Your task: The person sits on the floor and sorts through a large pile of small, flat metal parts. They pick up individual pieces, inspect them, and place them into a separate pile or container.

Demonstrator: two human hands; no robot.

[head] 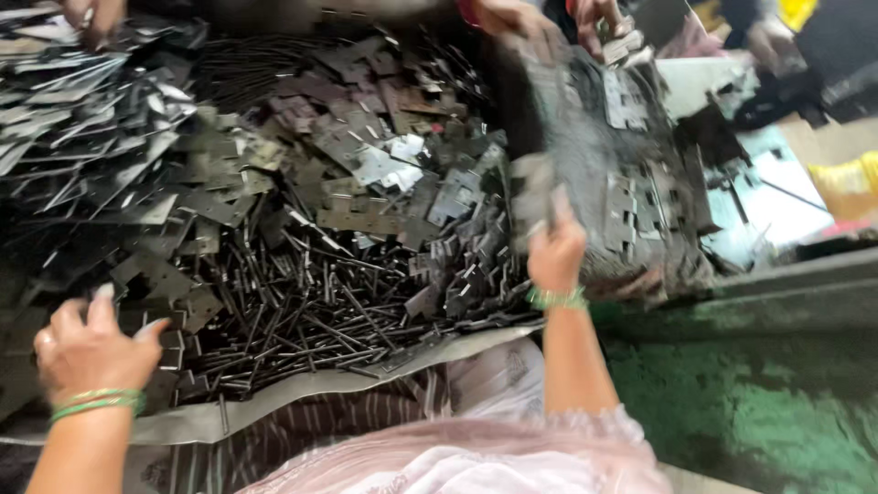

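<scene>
Down at the lower left, the left hand (91,352) rests on the edge of a heap of thin dark metal rods (311,316), fingers (102,302) curled loosely and partly spread — they touch the metal, but whether they grip a piece cannot be told. Green bangles (96,402) circle that wrist. Over to the right, the right hand (556,252) is raised at the near edge of a dark sack (594,174) — its fingers are closed around the sack's rim, though blur hides the exact grip. A green bracelet (556,297) sits on that wrist too. Flat metal plates (384,165) with small holes lie piled across the middle, spilling from the sack's mouth onto the rods. More long flat strips (82,119) are stacked at the far left. Across the top, other people's hands show: one (91,14) at the upper left on the strips, and a pair (549,23) at the upper right holding the far end of the sack. Everything lies on a grey sheet (302,389) whose edge runs along the bottom, just above the person's striped cloth (366,416) and pale pink garment (476,462). Green floor (750,402) lies at the lower right.
</scene>
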